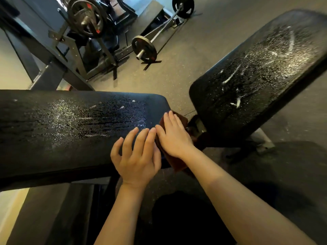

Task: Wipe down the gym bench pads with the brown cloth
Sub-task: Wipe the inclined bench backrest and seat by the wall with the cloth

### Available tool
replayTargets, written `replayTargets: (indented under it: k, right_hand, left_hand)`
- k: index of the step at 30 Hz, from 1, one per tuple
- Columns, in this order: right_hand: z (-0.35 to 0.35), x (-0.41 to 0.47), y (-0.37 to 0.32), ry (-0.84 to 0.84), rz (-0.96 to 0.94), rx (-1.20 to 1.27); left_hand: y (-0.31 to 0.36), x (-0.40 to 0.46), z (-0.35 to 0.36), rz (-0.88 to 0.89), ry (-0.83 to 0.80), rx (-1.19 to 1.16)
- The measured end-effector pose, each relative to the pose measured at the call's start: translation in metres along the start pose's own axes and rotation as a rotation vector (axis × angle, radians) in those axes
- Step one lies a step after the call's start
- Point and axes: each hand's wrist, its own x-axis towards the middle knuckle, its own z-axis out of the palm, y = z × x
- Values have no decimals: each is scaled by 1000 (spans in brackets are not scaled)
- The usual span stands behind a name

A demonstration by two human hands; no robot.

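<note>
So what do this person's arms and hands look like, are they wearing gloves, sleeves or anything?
No gloves: both the left hand and the right hand are bare. Both forearms are uncovered as far as the picture shows, with no sleeve in view. I see no watch, bracelet or ring on either wrist or on the fingers, and the nails look short and plain.

- Bench pad (70,124) beside the left hand (137,160): black textured vinyl, wet and glossy.
- Brown cloth (178,165) under the right hand (174,137): soft, matt fabric.
- Floor (194,50) beyond the hands: speckled, matt rubber.
</note>
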Motion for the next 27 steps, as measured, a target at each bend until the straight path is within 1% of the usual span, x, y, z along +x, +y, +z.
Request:
replayTargets:
  k: [3, 5, 8, 10, 12, 15, 18, 22, 24, 27]
  right_hand:
    - [12, -37, 4, 64, -80, -77]
    - [19, -53, 6, 103, -126, -77]
    - [26, -60, 9, 194, -178, 28]
    - [26, -58, 9, 237, -166, 95]
    - [26, -56, 8, 232, -146, 106]
    - [21, -50, 7, 182, -132, 55]
    - [15, -32, 7, 132, -96, -7]
    - [17, -26, 3, 173, -58, -14]
    - [26, -43, 3, 218, -107, -45]
    - [40, -73, -4, 236, -282, -92]
  left_hand:
    - [-1, 1, 0, 9, 22, -42]
    - [-2, 1, -1, 12, 24, -72]
    - [-5, 2, -5, 30, 13, -119]
    - [-6, 1, -8, 51, -10, -113]
    - [-10, -5, -14, 8, -33, -52]
    - [-21, -24, -26, -120, -43, 16]
    - [-36, -40, -42, -108, -42, 46]
    - [-44, -40, -49, -159, -38, 27]
    - [-41, -42, -44, -182, -63, -7]
    - [-35, -46, -30, -228, -89, 37]
